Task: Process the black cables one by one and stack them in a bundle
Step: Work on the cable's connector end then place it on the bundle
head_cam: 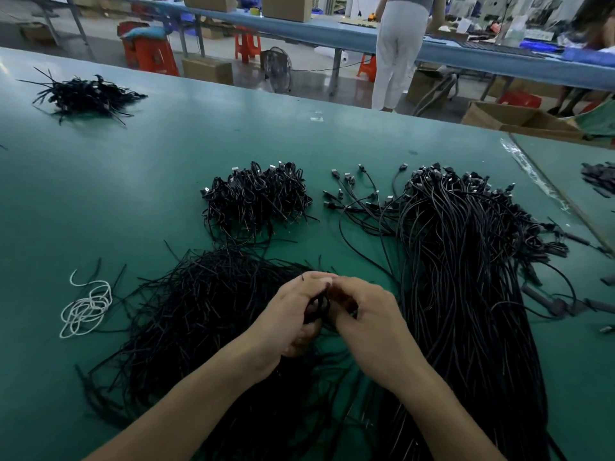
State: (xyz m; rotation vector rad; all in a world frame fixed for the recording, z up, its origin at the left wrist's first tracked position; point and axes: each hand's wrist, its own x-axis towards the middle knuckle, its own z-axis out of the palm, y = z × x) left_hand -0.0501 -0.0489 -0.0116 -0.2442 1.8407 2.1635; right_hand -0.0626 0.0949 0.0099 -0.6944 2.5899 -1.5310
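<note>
item: black cable coil (316,306), pinched between your left hand (293,314) and right hand (366,322), both curled round it. likely light, limp, springy; grip across the loops, not the ends. beyond your knuckles: coiled-cable stack (256,197). right of your right hand: loose usb cables (466,261), prone to snagging. under your left wrist: short black ties (199,311); further left, white cord (86,307).

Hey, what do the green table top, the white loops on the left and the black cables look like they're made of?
Green table top: smooth vinyl or rubber mat, probably; it shows soft, blurry reflections. White loops: matte twisted string, possibly coated wire. Black cables: flexible plastic jacket with faint glossy streaks; plug tips glint like metal.
</note>
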